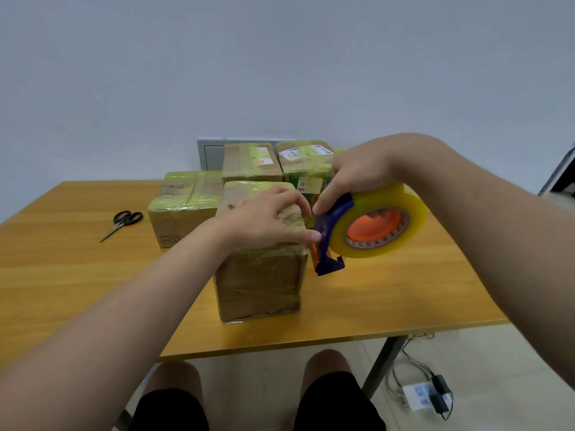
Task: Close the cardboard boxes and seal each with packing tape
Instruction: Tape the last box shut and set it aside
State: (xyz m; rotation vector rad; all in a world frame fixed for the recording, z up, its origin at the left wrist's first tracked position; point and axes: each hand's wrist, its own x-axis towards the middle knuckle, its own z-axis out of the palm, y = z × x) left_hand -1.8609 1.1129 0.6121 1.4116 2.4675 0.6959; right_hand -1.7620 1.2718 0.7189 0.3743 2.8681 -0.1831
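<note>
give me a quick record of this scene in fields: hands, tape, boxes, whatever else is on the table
left hand: grips the top right corner of the front box
right hand: holds the tape dispenser beside that corner
tape roll: yellowish, orange core, mounted on the dispenser
other boxes: at least three behind, already taped
scissors: closed, lying on the table left of the boxes

Two bare forearms [124,306] above the table [77,275], left hand [267,222] and right hand [357,172] uncovered, short fingernails, black shorts [339,402] below the table's near edge, plain dark cloth on both thighs, hems ending just behind two bare knees [326,362] under that edge
</note>
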